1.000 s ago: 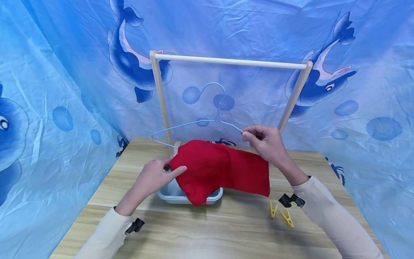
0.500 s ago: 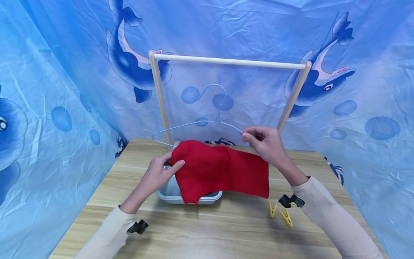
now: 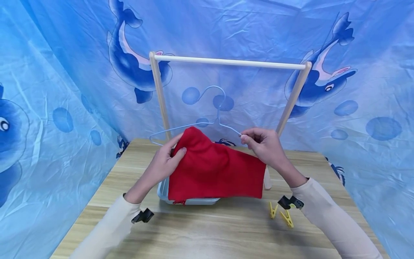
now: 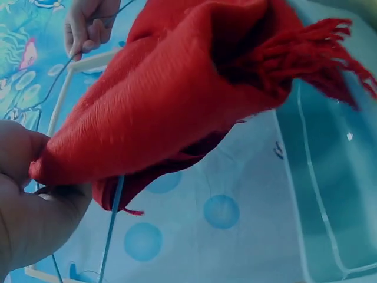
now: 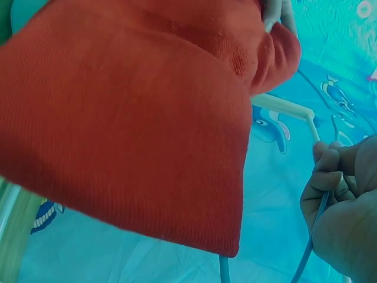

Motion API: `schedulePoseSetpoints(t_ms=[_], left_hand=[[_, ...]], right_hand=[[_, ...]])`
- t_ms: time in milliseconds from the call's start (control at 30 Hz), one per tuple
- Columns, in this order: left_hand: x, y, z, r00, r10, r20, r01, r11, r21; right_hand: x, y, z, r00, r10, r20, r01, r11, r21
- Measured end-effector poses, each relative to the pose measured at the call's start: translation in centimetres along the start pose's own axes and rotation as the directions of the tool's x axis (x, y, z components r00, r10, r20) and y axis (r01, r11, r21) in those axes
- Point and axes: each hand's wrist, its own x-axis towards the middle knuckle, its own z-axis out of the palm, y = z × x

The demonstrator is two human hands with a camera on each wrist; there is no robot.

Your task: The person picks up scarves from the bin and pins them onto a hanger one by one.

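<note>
A red fringed scarf [image 3: 216,169] drapes over the bottom bar of a light blue wire hanger [image 3: 194,124]. My left hand [image 3: 163,160] pinches the scarf's upper left edge between thumb and fingers. In the left wrist view the folded scarf [image 4: 153,112] shows its fringe [image 4: 318,53], with the hanger's bar [image 4: 112,230] passing beneath the cloth. My right hand [image 3: 265,144] grips the hanger's right shoulder and holds it up. The right wrist view shows this hand [image 5: 347,200] curled round the wire, apart from the scarf.
Behind the hanger stands a wooden rack with a white rail [image 3: 229,62]. A pale blue basin [image 3: 194,202] sits under the scarf, partly covered. Two yellow clothespins [image 3: 273,209] lie at the right of the wooden table [image 3: 207,233]. A blue dolphin curtain surrounds the table.
My left hand has moved up and slightly right, pulling the scarf's left corner higher. The scarf's left part now hangs flatter and wider. My right hand keeps hold of the hanger, nearly still.
</note>
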Motion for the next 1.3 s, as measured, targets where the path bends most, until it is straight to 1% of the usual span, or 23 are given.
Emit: schedulePoseSetpoints(t_ms=[133,233,333,533,700,800,900,1067,1133,1300], left_hand=[[0.9,0.0,-0.3,0.999,0.027,0.02,-0.028,0.999,0.041],[1.3,-0.2,-0.7,0.999,0.023,0.041,-0.026,0.997,0.073],[1.5,-0.5,-1.0,0.998,0.003,0.056,-0.009,0.993,0.117],[1.8,-0.9,-1.9,0.999,-0.038,0.035,0.03,0.981,0.19],[1.9,-0.8,-2.4,0.996,-0.076,0.042,0.064,0.967,0.245],[1.9,-0.6,-2.5,0.993,-0.113,0.035,0.1,0.96,0.26],[1.9,-0.5,-2.4,0.992,-0.122,0.015,0.111,0.947,0.3],[1.6,-0.3,-2.0,0.993,-0.117,-0.009,0.111,0.913,0.393],[1.4,-0.2,-1.9,0.991,-0.132,-0.007,0.123,0.901,0.416],[1.1,-0.2,-2.0,0.987,-0.159,0.003,0.142,0.884,0.445]], right_hand=[[-0.1,-0.2,0.1,1.0,0.002,0.01,-0.003,1.0,0.018],[-0.1,-0.3,0.1,1.0,0.002,0.015,-0.002,1.0,0.029],[-0.2,-0.3,0.1,1.0,-0.003,0.014,0.003,1.0,0.03],[-0.3,-0.4,0.1,1.0,-0.001,0.011,0.0,1.0,0.019],[-0.3,-0.5,0.1,1.0,-0.004,-0.002,0.004,1.0,0.019],[-0.3,-0.6,0.1,1.0,-0.013,-0.02,0.014,1.0,0.024],[-0.3,-0.7,0.1,0.999,-0.016,-0.036,0.017,0.999,0.03],[-0.3,-0.6,0.1,0.999,-0.012,-0.051,0.014,0.999,0.031],[-0.3,-0.4,0.0,0.998,-0.01,-0.059,0.011,1.0,0.029],[-0.2,-0.2,-0.1,0.998,-0.002,-0.069,0.003,1.0,0.023]])
